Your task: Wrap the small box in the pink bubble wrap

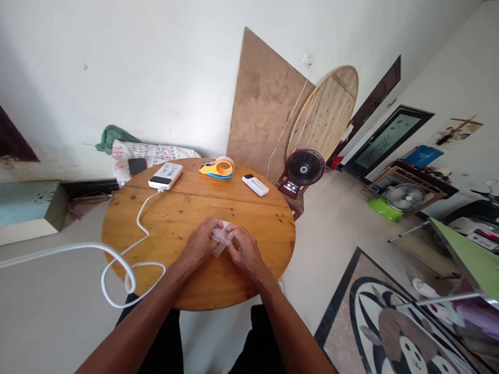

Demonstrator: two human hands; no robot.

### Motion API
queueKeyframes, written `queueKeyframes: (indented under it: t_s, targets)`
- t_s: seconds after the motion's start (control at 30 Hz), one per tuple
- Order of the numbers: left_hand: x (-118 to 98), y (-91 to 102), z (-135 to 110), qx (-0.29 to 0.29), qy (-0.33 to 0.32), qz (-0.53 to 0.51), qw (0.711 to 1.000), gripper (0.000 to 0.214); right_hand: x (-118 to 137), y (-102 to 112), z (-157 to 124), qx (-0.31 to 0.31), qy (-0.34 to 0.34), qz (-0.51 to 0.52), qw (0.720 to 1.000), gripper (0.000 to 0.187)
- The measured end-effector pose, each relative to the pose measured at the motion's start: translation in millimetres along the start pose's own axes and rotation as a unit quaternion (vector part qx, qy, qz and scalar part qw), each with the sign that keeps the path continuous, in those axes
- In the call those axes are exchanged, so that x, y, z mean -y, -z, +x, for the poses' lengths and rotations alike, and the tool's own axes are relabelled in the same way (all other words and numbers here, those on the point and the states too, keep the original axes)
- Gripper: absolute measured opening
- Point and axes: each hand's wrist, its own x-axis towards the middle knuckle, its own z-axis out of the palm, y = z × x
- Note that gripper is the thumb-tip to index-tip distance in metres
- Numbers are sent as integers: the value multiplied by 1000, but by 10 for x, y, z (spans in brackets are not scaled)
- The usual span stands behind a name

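Note:
Both my hands rest together on the middle of a round wooden table [163, 223]. My left hand [200, 240] and my right hand [244, 249] pinch a small clear plastic bag [221, 236] between their fingertips. The bag lies partly on the tabletop and is partly hidden by my fingers. What is inside it I cannot make out.
At the table's far side lie a white power bank [166, 175] with a white cable [128, 259], an orange tape dispenser [218, 168], a white remote [255, 185] and a dark phone [136, 165]. A small fan [304, 167], boards and a round tabletop lean at the wall.

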Motion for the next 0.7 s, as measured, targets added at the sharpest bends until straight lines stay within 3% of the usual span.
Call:
queueKeyframes:
  t_s: [0.23, 0.43, 0.7]
  targets:
    - [90, 135, -145, 15, -117, 109, 987, 31, -72, -13, -63, -2, 36, 2, 999, 19]
    - [97, 135, -211, 13, -151, 200, 968, 39, -131, -32, -87, 26, 66, -40, 997, 19]
    - [229, -27, -4, 26, -162, 108, 981, 47, -141, -66, -88, 13, 46, -23, 999, 20]
